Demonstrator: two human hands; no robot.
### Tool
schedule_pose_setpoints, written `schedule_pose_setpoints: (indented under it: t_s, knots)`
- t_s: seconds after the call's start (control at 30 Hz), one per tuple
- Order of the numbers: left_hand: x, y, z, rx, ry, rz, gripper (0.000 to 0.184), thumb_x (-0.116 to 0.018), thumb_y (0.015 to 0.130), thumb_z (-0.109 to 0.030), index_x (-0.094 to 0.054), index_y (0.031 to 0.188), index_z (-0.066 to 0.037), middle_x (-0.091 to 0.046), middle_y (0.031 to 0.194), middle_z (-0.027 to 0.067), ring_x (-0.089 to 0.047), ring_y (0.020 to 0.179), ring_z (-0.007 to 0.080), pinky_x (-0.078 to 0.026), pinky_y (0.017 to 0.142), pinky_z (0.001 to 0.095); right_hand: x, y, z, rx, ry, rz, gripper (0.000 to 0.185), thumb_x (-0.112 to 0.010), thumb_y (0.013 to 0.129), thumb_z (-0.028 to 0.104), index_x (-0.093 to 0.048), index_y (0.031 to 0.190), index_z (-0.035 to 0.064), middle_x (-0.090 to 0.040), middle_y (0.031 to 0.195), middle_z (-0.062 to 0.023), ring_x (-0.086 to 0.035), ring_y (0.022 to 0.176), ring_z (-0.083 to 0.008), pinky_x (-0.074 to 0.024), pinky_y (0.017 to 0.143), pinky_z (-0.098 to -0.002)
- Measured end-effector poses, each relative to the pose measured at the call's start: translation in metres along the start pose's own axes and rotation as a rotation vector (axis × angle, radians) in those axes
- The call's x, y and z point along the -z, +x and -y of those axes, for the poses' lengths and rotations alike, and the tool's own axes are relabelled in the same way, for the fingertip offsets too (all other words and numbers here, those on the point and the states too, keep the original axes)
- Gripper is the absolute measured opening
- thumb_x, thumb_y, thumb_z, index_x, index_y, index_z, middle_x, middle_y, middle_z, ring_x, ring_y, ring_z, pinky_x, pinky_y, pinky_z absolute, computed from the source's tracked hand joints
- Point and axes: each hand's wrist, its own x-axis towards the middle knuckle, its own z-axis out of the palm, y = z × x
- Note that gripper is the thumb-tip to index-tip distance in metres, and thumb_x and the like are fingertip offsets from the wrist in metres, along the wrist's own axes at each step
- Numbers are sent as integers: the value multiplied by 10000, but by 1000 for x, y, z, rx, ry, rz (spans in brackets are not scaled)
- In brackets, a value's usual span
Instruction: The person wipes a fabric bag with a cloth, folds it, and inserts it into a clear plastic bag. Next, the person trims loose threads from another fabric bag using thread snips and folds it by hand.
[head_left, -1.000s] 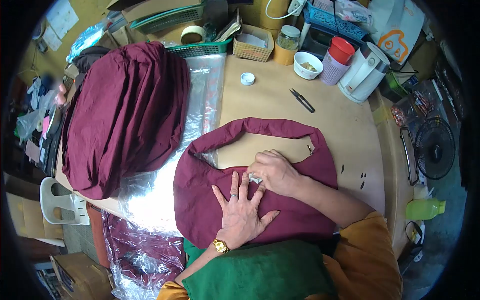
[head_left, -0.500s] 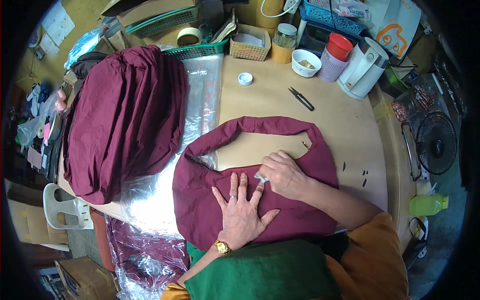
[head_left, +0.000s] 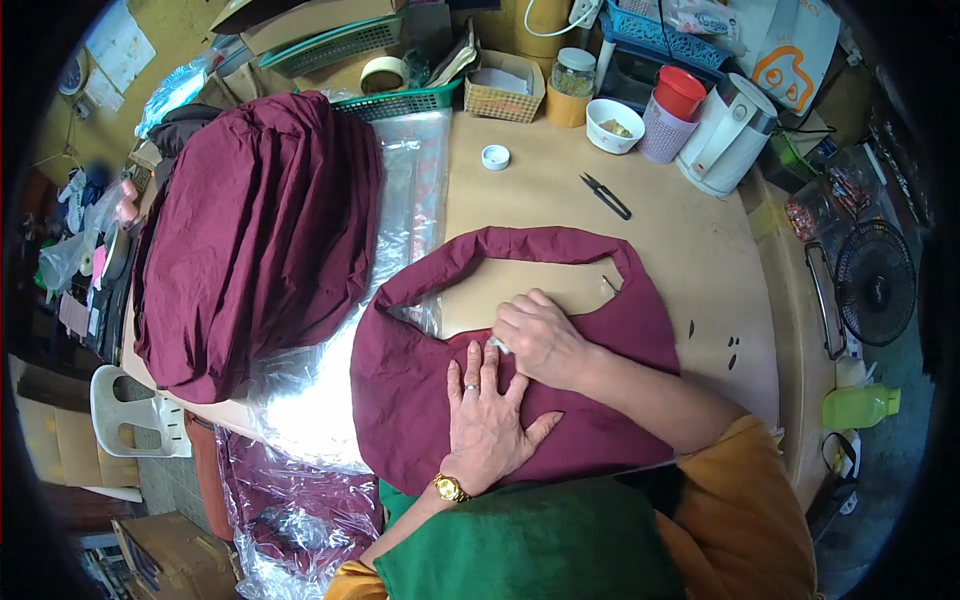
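Maroon shoulder bag (head_left: 410, 400) lies flat across the centre of the frame, its body running longest from left to right and its strap (head_left: 540, 242) arching toward the top of the picture, over a tan surface (head_left: 690, 250). A person's right hand (head_left: 540, 342), reaching in from the lower right, is curled tightly around a white scrap (head_left: 499, 345), perhaps cloth or paper, only a corner of which shows. That scrap sits on the bag's front panel just below the upper opening edge, which also runs left to right, and on the left side of the fist that grips it. The left hand (head_left: 488, 425), coming from the lower centre with a gold watch (head_left: 449, 488) at the wrist, is laid palm down on the same panel, fingers spread and pointing up the frame toward that edge. Its middle fingertip (head_left: 490, 352) ends just beside the scrap; whether the two touch cannot be told. Of the two hands, the right is nearer the edge and the metal clasp (head_left: 609, 287) at the strap's right foot, seen to the upper right of the fist. Black thread snips (head_left: 606, 196) lie well apart, beyond the strap, and a maroon fabric heap (head_left: 250, 240) fills the upper left.
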Motion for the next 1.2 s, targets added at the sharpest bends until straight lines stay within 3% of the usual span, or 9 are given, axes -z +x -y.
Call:
schedule_pose_setpoints:
  t_s: [0.17,0.27,0.53,0.73,1.07,1.2]
  knots:
    - [2,0,0,32,-37,-19,762,-573,841,-655,-535,1384,-122,-400,1451,288,-292,1415,430,-165,1152,603,21,-13,-8,-13,59,-1,91,-640,695,42,-606,777,61,-560,833,-87,-564,860,-261,-435,780,-385]
    - [2,0,0,26,-35,-26,755,-580,838,-653,-540,1379,-129,-405,1449,284,-300,1412,425,-170,1151,601,34,-26,-18,-88,-17,116,88,-645,696,50,-610,776,59,-565,836,-86,-570,857,-263,-437,777,-385]
    - [2,-1,3,9,-16,-40,747,-603,816,-661,-572,1333,-122,-397,1442,277,-307,1403,435,-200,1139,596,11,-4,-6,79,138,15,110,-664,682,86,-600,768,64,-558,820,-78,-564,836,-270,-441,776,-393]
    - [5,-2,5,21,-26,-20,757,-591,820,-665,-549,1358,-135,-406,1432,284,-316,1398,438,-203,1136,601,9,7,-2,62,114,90,97,-654,683,60,-593,758,69,-557,815,-75,-562,829,-264,-428,760,-382]
    - [3,-1,5,7,-16,-9,752,-602,816,-662,-557,1331,-117,-365,1451,303,-293,1406,448,-198,1139,603,5,9,-2,-21,113,53,97,-657,684,54,-608,768,56,-565,817,-80,-566,828,-267,-430,771,-386]
    - [1,-1,6,7,-52,-48,755,-626,800,-658,-563,1329,-123,-380,1458,269,-299,1406,436,-195,1141,601,3,1,-4,-71,153,0,76,-627,691,24,-604,761,44,-571,842,-89,-568,853,-270,-427,773,-396]
